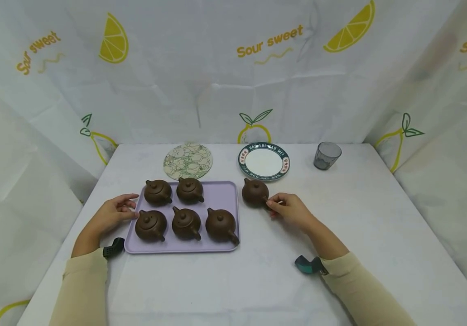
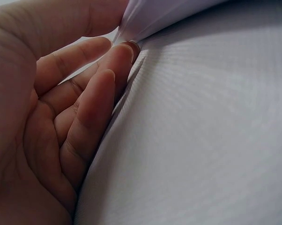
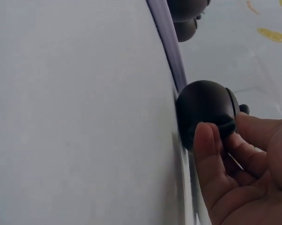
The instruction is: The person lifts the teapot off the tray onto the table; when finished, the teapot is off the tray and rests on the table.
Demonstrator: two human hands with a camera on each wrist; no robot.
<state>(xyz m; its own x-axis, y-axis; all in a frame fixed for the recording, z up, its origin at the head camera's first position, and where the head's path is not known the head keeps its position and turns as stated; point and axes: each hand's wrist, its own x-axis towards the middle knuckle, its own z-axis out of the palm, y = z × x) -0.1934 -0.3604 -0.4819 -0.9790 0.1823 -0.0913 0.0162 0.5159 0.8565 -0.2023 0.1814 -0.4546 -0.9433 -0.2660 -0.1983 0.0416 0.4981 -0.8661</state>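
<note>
Teapots, five in all, occupy the tray, two along its far edge and three nearer its near edge. A sixth teapot is outside the tray, just past its right edge, and seems the only one left to settle; whether it is being added or taken away cannot be told. The right hand has its grip pinched on that teapot's handle; the left hand, fingers relaxed, touches the tray's left edge. Near the tabletop's far edge, a plate reads "HAO SHI HAO WEI"; the backdrop repeats "Sour sweet".
</note>
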